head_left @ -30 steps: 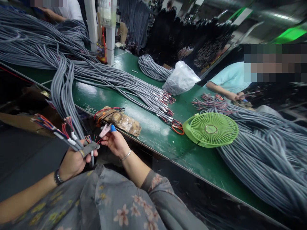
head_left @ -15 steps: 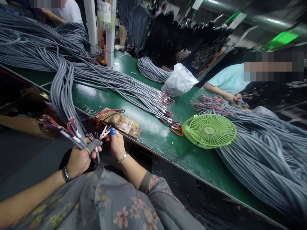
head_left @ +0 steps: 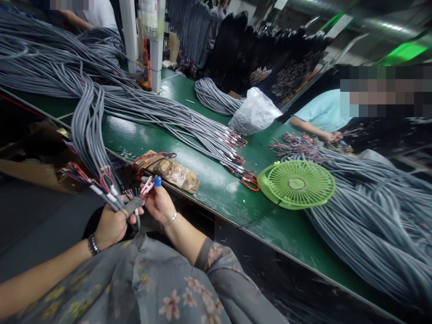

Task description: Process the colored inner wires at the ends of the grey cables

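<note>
My left hand (head_left: 113, 225) is closed around several grey cables (head_left: 90, 130) whose ends show coloured wires (head_left: 78, 173) and white bands. Grey wrapping (head_left: 131, 207) covers the thumb of that hand. Just right of it, my right hand (head_left: 161, 204) pinches a small pink tool (head_left: 146, 185), with a blue cover (head_left: 157, 181) on its thumb. The tool's tip is at thin coloured wires beside the left thumb; which wire it touches is too small to tell.
A wooden block (head_left: 175, 173) with wires lies at the edge of the green table (head_left: 205, 193). Behind it are grey cable bundles (head_left: 162, 112), a plastic bag (head_left: 255, 111) and a green fan (head_left: 297, 183). A person (head_left: 320, 112) works at the far right, another person (head_left: 97, 15) at upper left.
My right hand has shifted slightly left and turned, with the pink tool still in it. The cable ends in my left hand have moved a little right and down.
</note>
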### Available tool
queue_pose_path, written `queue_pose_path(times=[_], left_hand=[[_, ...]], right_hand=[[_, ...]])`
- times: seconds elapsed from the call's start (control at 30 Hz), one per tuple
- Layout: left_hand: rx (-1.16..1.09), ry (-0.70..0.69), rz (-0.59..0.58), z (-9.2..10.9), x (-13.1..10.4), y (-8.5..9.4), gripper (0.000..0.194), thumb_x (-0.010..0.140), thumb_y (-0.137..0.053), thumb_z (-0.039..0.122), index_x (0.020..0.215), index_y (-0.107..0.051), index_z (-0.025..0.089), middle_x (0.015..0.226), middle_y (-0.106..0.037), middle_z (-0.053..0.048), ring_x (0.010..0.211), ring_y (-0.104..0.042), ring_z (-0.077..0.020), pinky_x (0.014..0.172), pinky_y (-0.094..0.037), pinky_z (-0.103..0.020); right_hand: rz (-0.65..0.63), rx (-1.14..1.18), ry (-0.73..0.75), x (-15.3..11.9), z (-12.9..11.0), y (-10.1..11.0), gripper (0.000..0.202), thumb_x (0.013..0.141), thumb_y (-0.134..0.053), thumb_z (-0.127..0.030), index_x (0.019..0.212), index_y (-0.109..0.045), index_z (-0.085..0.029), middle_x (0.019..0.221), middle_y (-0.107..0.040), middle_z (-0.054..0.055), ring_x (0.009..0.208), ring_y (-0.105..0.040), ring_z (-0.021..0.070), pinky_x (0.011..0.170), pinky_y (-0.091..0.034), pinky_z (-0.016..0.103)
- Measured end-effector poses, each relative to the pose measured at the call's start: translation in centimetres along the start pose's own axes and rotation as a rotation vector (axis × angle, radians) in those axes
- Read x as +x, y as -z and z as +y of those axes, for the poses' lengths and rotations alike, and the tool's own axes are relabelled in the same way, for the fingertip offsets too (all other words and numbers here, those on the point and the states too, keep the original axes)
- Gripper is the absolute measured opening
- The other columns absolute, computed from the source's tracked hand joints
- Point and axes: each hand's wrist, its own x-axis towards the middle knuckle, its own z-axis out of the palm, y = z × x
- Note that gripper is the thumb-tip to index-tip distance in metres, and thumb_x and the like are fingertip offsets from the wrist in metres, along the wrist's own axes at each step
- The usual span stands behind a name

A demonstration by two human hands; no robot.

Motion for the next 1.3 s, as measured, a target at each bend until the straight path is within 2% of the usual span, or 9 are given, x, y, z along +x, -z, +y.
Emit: queue_pose_path(times=[0.17,0.37,0.53,0.67,0.77,0.93,1.03,1.13,1.3], left_hand=[[0.021,-0.029,-0.031,-0.1,-0.3,0.9,0.023,0.053,-0.090,0.039,0.053,-0.074,0.022,0.049,-0.071,-0.002,0.036,-0.046,-0.0081,0.041,-0.037,-0.023],[0.031,-0.056,-0.057,0.0,-0.5,1.8,0.025,0.055,-0.092,0.040,0.058,-0.074,0.022,0.049,-0.071,-0.002,0.035,-0.049,-0.0103,0.040,-0.040,-0.024],[-0.032,-0.065,-0.021,0.5,-0.4,1.3,0.023,0.053,-0.090,0.038,0.061,-0.075,0.023,0.053,-0.075,-0.002,0.036,-0.048,-0.0101,0.039,-0.038,-0.025],[-0.050,-0.077,-0.012,0.7,-0.1,0.7,0.024,0.055,-0.090,0.037,0.062,-0.074,0.022,0.052,-0.073,-0.001,0.037,-0.049,-0.0100,0.040,-0.040,-0.025],[-0.046,-0.071,-0.014,0.6,0.0,0.4,0.023,0.055,-0.089,0.036,0.062,-0.072,0.023,0.053,-0.072,0.000,0.038,-0.050,-0.0099,0.041,-0.040,-0.024],[-0.044,-0.062,0.005,0.5,-0.1,0.2,0.021,0.055,-0.087,0.035,0.066,-0.075,0.023,0.054,-0.072,0.001,0.038,-0.048,-0.0099,0.040,-0.038,-0.024],[-0.048,-0.073,0.002,0.4,0.0,0.1,0.020,0.055,-0.087,0.034,0.064,-0.074,0.023,0.055,-0.073,0.000,0.039,-0.049,-0.0097,0.041,-0.038,-0.024],[-0.058,-0.067,0.006,0.2,0.1,0.0,0.019,0.054,-0.086,0.034,0.063,-0.074,0.023,0.055,-0.072,0.000,0.039,-0.050,-0.0095,0.041,-0.037,-0.023],[-0.041,-0.065,0.008,-0.2,0.1,0.2,0.021,0.053,-0.089,0.036,0.063,-0.075,0.023,0.055,-0.073,0.000,0.039,-0.051,-0.0101,0.041,-0.040,-0.024]], right_hand=[[-0.057,-0.034,-0.047,-0.9,-0.3,0.9,0.061,0.103,-0.070,-0.081,0.092,-0.076,-0.022,0.083,-0.075,0.004,0.073,-0.065,0.0183,0.069,-0.058,0.029],[-0.201,-0.155,-0.097,-2.0,-0.9,2.7,0.056,0.103,-0.077,-0.072,0.088,-0.076,-0.019,0.074,-0.068,0.001,0.065,-0.058,0.0141,0.063,-0.055,0.024],[-0.142,-0.202,-0.027,-1.4,-1.8,1.9,0.050,0.101,-0.080,-0.068,0.088,-0.074,-0.021,0.073,-0.070,-0.001,0.061,-0.056,0.0132,0.057,-0.054,0.023],[-0.084,-0.269,0.095,-1.1,-1.6,1.3,0.048,0.090,-0.092,-0.064,0.081,-0.071,-0.021,0.064,-0.065,-0.003,0.057,-0.054,0.0125,0.056,-0.050,0.024],[-0.046,-0.295,0.187,-1.2,-1.1,1.5,0.051,0.084,-0.094,-0.067,0.077,-0.071,-0.022,0.063,-0.064,-0.003,0.056,-0.051,0.0125,0.055,-0.048,0.025],[0.069,-0.369,0.323,-1.3,-0.6,1.5,0.053,0.086,-0.093,-0.067,0.072,-0.066,-0.024,0.061,-0.062,-0.004,0.057,-0.051,0.0126,0.059,-0.049,0.026],[-0.005,-0.310,0.213,-1.2,-0.6,1.2,0.054,0.090,-0.090,-0.071,0.075,-0.068,-0.024,0.064,-0.061,-0.003,0.063,-0.056,0.0153,0.064,-0.054,0.028],[-0.075,-0.181,0.065,-1.0,-0.7,0.7,0.049,0.092,-0.090,-0.068,0.084,-0.073,-0.023,0.073,-0.068,0.001,0.072,-0.063,0.0188,0.069,-0.060,0.031],[-0.011,-0.038,0.021,-0.4,-0.4,0.4,0.035,0.094,-0.093,-0.056,0.091,-0.078,-0.024,0.080,-0.075,0.002,0.077,-0.067,0.0201,0.066,-0.058,0.028]])
